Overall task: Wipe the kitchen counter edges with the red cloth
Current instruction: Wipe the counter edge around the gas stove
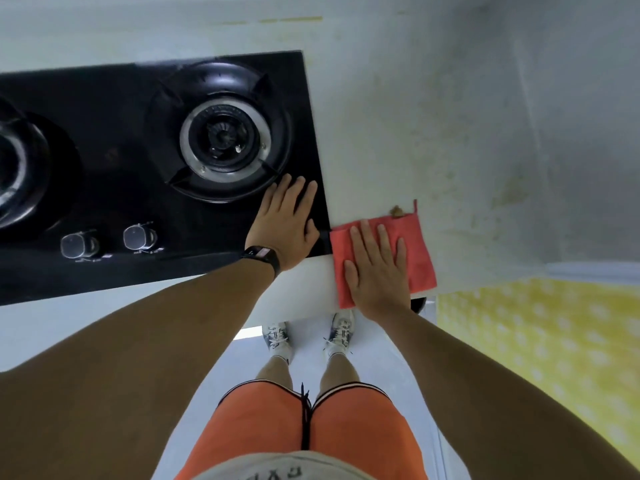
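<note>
The right hand (377,268) lies flat, fingers straight and spread, pressing the red cloth (415,251) onto the pale worktop (381,150) at its front edge, likely to wipe along it. The left hand (287,223), fingers straight, rests on the glossy black glass hob (104,140), probably as a brace. The cloth looks soft, folded square

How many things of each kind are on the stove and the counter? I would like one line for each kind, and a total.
Round gas burners on the black glass stove: 2
Round control knobs: 2
Red square cloth under the flat right hand, on the pale counter edge: 1
Small brown crumb behind the cloth: 1
Total: 6

The left hand rests flat on the stove.
</note>
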Demonstrator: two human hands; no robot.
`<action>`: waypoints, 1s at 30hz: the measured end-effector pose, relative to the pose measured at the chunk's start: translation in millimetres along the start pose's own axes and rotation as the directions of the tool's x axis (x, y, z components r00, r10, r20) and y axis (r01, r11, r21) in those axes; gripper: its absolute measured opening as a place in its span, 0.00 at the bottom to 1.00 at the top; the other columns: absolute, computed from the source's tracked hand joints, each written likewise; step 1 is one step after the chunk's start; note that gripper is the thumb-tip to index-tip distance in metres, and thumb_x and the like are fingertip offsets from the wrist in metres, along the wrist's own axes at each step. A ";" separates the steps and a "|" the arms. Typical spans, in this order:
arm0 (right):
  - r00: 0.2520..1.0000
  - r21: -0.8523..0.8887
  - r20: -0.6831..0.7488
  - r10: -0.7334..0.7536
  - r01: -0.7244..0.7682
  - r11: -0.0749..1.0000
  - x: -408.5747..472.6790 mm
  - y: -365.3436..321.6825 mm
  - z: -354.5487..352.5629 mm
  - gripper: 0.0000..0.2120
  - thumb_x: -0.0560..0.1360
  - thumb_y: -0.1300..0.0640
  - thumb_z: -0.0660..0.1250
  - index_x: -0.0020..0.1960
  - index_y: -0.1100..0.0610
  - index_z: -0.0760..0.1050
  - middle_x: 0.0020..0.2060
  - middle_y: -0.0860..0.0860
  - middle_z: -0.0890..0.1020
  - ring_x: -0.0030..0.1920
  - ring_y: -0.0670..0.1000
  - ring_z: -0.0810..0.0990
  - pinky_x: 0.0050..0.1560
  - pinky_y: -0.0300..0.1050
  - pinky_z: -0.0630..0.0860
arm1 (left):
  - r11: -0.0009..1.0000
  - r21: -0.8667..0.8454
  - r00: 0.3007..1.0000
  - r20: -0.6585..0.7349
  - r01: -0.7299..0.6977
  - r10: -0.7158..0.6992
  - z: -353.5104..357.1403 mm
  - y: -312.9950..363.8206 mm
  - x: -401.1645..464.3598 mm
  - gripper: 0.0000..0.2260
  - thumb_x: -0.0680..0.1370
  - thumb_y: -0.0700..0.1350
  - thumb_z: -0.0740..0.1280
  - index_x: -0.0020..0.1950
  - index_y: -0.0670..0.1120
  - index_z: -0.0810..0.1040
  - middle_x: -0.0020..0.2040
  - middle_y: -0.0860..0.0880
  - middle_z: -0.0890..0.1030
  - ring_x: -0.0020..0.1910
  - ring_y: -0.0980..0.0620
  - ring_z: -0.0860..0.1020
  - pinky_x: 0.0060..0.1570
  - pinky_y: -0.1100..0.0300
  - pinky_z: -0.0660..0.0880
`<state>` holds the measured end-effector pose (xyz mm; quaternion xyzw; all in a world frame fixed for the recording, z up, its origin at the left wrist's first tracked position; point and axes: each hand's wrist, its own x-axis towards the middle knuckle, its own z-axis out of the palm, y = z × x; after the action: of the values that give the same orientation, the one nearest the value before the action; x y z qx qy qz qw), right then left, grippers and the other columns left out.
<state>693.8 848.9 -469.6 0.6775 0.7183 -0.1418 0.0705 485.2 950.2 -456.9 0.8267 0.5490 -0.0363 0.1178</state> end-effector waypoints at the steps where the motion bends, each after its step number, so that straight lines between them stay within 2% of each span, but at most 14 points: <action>1: 1.000 0.011 0.001 0.010 -0.010 1.000 10.5 0.5 -2.2 0.31 0.85 0.42 0.43 0.85 0.51 0.46 0.84 0.49 0.49 0.84 0.56 0.47 0.81 0.64 0.45 | 1.000 0.000 1.000 -0.005 -0.004 0.004 1.8 -0.3 1.1 0.31 0.80 0.52 0.54 0.83 0.44 0.57 0.80 0.40 0.62 0.80 0.38 0.57 0.79 0.41 0.53; 4: 0.999 0.026 -0.003 0.051 -0.051 0.998 51.1 -1.7 -12.6 0.31 0.85 0.42 0.42 0.85 0.51 0.44 0.84 0.49 0.47 0.84 0.56 0.45 0.81 0.65 0.43 | 1.000 -0.009 1.000 -0.005 -0.002 0.001 4.1 -0.5 0.4 0.31 0.80 0.52 0.54 0.83 0.44 0.57 0.80 0.40 0.62 0.80 0.38 0.57 0.79 0.41 0.53; 9: 0.999 0.030 -0.028 0.036 -0.035 0.999 114.7 -9.6 -27.7 0.31 0.85 0.43 0.40 0.85 0.51 0.42 0.84 0.49 0.46 0.84 0.56 0.44 0.80 0.67 0.43 | 1.000 -0.001 1.000 -0.015 0.004 -0.004 6.2 -0.7 2.5 0.31 0.79 0.52 0.56 0.82 0.44 0.59 0.80 0.41 0.63 0.80 0.38 0.57 0.79 0.41 0.53; 14: 0.990 0.070 -0.073 0.120 -0.115 0.991 171.8 -30.5 -43.1 0.31 0.85 0.43 0.40 0.85 0.51 0.42 0.84 0.49 0.46 0.84 0.57 0.45 0.80 0.67 0.43 | 1.000 0.008 1.000 -0.007 0.012 -0.012 5.6 -1.0 2.9 0.32 0.79 0.53 0.56 0.83 0.45 0.58 0.80 0.41 0.62 0.81 0.39 0.56 0.79 0.42 0.52; 20: 0.997 0.047 -0.074 0.001 0.002 0.999 245.9 -30.5 -65.5 0.30 0.84 0.44 0.40 0.85 0.50 0.44 0.84 0.48 0.47 0.84 0.56 0.46 0.80 0.68 0.44 | 1.000 -0.010 1.000 -0.018 0.016 -0.017 7.4 -2.5 5.7 0.32 0.79 0.52 0.57 0.82 0.45 0.59 0.80 0.42 0.63 0.81 0.39 0.57 0.78 0.42 0.55; 30: 0.997 0.050 -0.072 -0.035 0.038 0.998 336.9 -37.5 -102.3 0.30 0.84 0.45 0.41 0.85 0.50 0.43 0.84 0.48 0.45 0.84 0.56 0.44 0.80 0.68 0.42 | 1.000 -0.003 0.999 -0.034 0.018 -0.018 8.7 -3.3 7.4 0.33 0.78 0.52 0.58 0.83 0.45 0.59 0.80 0.41 0.64 0.80 0.39 0.58 0.78 0.43 0.56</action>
<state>641.6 1199.1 -467.3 0.6705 0.7287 -0.1372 0.0250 485.7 956.0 -467.3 0.8222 0.5582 -0.0225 0.1093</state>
